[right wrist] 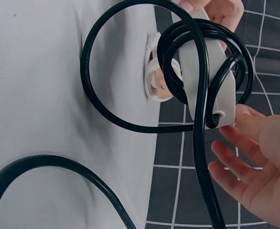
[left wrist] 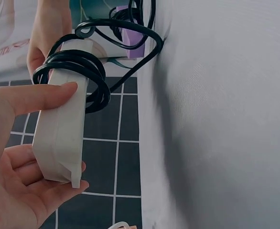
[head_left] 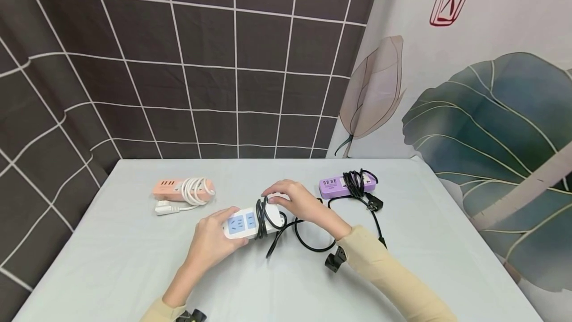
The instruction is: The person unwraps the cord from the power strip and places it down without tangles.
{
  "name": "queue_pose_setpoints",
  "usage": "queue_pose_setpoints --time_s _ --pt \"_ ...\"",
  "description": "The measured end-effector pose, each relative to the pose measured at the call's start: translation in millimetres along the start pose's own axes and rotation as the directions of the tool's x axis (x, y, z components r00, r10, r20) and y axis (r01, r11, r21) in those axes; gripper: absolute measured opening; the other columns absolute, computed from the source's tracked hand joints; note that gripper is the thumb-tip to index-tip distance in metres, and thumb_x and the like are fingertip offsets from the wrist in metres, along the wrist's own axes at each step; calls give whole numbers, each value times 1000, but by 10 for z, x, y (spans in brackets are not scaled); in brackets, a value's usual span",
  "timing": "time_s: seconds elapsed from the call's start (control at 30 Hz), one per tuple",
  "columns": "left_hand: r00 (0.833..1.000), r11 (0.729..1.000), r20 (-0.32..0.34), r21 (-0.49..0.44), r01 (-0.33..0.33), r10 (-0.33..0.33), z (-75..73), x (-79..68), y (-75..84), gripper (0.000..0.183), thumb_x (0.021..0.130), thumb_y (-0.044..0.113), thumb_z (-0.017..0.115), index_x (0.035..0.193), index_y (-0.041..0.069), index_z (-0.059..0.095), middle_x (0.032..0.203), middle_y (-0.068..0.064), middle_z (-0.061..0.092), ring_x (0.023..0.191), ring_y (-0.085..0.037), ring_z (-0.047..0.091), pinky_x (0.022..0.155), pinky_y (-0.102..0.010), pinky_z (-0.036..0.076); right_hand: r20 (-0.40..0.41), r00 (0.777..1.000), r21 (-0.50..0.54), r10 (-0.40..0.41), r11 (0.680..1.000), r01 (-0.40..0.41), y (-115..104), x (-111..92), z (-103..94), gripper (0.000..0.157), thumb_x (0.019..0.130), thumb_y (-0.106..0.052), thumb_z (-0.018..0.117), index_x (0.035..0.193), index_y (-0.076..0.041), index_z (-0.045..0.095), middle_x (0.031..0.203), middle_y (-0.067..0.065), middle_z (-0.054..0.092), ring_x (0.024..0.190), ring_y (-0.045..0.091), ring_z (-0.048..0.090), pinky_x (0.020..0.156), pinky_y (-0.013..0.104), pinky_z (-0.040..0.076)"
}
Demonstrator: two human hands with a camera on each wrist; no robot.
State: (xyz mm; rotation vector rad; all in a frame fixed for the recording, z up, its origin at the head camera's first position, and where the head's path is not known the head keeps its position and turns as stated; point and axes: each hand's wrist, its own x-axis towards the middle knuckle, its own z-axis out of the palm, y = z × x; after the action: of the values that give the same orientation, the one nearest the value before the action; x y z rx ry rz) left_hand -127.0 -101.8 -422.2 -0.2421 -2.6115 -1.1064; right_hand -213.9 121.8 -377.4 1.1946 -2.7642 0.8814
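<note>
A white power strip (head_left: 240, 223) with blue socket faces hangs tilted above the table, black cord (head_left: 261, 218) wound several times around one end. My left hand (head_left: 213, 235) grips the bare end, thumb along one side and fingers around the other, as the left wrist view shows. At the wound end, my right hand (head_left: 295, 201) pinches the cord at the top of the coil between thumb and index finger. In the right wrist view its other fingers (right wrist: 228, 179) spread loosely beside the strip. A free cord loop (right wrist: 85, 71) hangs under the coil.
At the back left lies a peach power strip (head_left: 167, 190) with a white cord wrapped round it. A purple power strip (head_left: 331, 188) with wound black cord and a black plug (head_left: 374, 202) lies at the back right. More black cord (head_left: 315, 250) curves over the white table (head_left: 286, 292).
</note>
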Motion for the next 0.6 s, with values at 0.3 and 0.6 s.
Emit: queue_pose_setpoints --time_s 0.3,0.6 --pt "1000 1000 -12 4 -9 9 -2 8 -24 67 54 17 89 116 4 67 114 -15 70 101 -30 67 85 -45 52 -36 995 -68 -88 994 85 25 7 -20 15 90 -14 63 104 -14 70 106 -1 71 106 15 60 94 32 47" --pt "1000 1000 -11 4 23 -23 -30 -6 -89 67 54 17 89 116 4 67 114 -16 70 99 -29 67 84 -45 52 -83 969 -64 -234 971 229 58 -61 52 12 92 -12 61 102 -12 67 101 -2 68 99 10 61 92 23 48"
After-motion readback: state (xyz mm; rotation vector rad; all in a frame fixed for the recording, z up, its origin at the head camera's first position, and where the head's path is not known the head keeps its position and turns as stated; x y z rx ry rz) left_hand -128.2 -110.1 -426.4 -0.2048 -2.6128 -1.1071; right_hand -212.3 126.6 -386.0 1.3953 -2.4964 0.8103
